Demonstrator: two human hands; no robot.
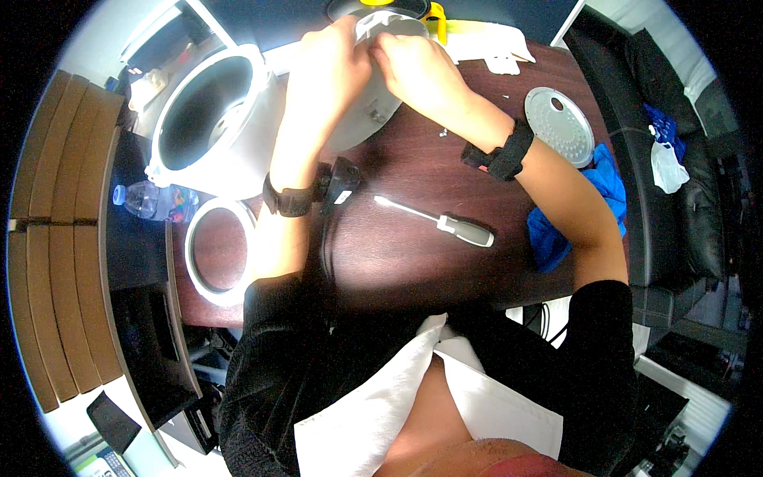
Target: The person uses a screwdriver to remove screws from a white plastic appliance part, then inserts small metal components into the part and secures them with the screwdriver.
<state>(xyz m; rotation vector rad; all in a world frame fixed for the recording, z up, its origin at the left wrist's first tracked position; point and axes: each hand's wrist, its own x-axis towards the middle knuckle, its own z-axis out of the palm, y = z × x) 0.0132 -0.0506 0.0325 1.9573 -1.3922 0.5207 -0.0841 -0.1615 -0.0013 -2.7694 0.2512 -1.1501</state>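
Observation:
My left hand [330, 67] and my right hand [417, 67] both grip a grey-white domed appliance part [373, 111] at the far side of the dark wooden table [397, 262]. The part is tilted up between my hands, and my fingers cover its top edge. Each wrist wears a black band. A screwdriver with a grey handle [445, 224] lies on the table nearer to me, untouched.
A white cooker body [211, 111] stands open at the left, with a white ring [218, 250] in front of it. A perforated metal disc [560, 123] lies right, above blue cloth [588, 199]. A plastic bottle [151, 199] lies left. A black couch is right.

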